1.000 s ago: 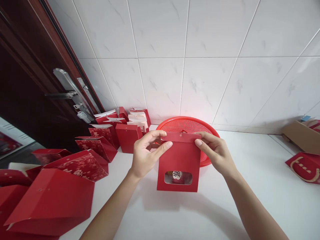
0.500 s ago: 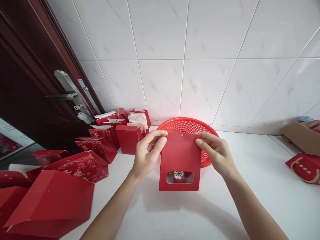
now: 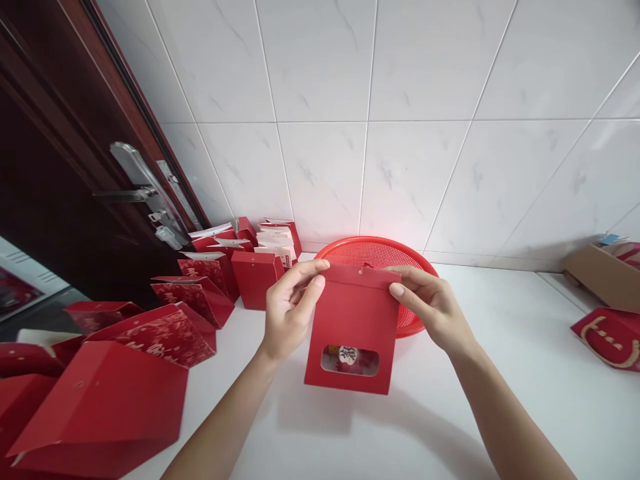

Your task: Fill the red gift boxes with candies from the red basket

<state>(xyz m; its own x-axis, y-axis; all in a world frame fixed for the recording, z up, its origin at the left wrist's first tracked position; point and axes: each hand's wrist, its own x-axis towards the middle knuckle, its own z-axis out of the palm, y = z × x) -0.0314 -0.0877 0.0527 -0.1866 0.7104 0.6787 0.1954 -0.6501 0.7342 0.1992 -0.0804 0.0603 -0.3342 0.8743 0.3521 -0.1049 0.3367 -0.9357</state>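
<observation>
A red paper gift box (image 3: 356,317) with a clear oblong window hangs upright between my hands, above the white tabletop. Through the window shows something red with a round white label bearing a dark character. My left hand (image 3: 293,303) pinches the box's top left corner between thumb and fingers. At the top right corner, my right hand (image 3: 433,300) grips the folded flap, thumb in front and fingers behind. A small hole with a bit of string sits at the middle of the top flap. Behind the box stands a red plastic mesh basket (image 3: 377,248), partly hidden.
Several red gift boxes (image 3: 135,393) stand along the left, beside a dark door with a metal handle (image 3: 133,193). A white tiled wall (image 3: 320,173) closes the back. At right are a cardboard box (image 3: 597,273) and a red pouch with beige cord (image 3: 607,337).
The held box has shifted slightly left, and its lower end has swung left and a little down. My left hand has moved slightly left with it; both hands keep their grip.
</observation>
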